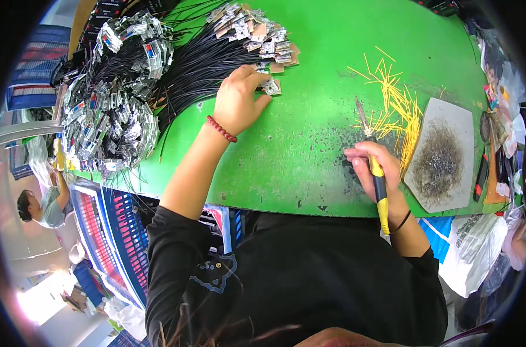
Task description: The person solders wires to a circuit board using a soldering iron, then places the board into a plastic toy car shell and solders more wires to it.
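Observation:
My left hand [240, 98] is at the edge of a bundle of black cables [211, 63], thumb and forefinger apart. Beside its fingertips lies a small metal-and-brown connector piece [270, 87]; I see no grip on it. Many similar pieces [257, 34] cap the cable ends at the upper middle. My right hand [378, 165] is closed round a yellow and black soldering iron [380, 185], its metal tip pointing up and away. Just beyond the iron, thin yellow wires or sticks [399, 110] lie scattered in a loose pile.
A grey slab [442, 156] with a dark sooty patch lies at the right of the green table [274, 156]. Coiled cables with silvery ends [113, 115] are heaped at the left. Tools and plastic bags crowd the right edge. Another person [46, 205] is at far left.

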A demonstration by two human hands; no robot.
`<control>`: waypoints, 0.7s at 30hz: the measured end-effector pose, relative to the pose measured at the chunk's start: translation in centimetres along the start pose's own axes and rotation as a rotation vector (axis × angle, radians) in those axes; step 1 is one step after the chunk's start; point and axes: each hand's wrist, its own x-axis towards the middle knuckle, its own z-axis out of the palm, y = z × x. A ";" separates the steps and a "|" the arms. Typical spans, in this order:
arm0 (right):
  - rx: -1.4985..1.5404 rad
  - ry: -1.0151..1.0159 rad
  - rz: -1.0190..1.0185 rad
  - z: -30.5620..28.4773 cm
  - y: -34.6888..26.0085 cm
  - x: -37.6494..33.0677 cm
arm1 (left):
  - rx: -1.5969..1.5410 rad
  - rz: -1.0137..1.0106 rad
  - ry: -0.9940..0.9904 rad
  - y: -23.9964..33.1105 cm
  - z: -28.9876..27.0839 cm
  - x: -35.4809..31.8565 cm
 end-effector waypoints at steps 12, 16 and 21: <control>0.044 -0.007 0.075 0.2 0.0 -0.2 | -0.138 0.068 0.179 1.1 -1.0 -0.6; 0.097 0.015 0.098 -0.1 -0.4 -0.7 | -0.528 -0.195 0.260 5.1 -3.5 -0.5; 0.191 0.179 0.013 1.6 -1.5 3.2 | -0.809 -0.392 0.017 9.6 -4.7 -0.2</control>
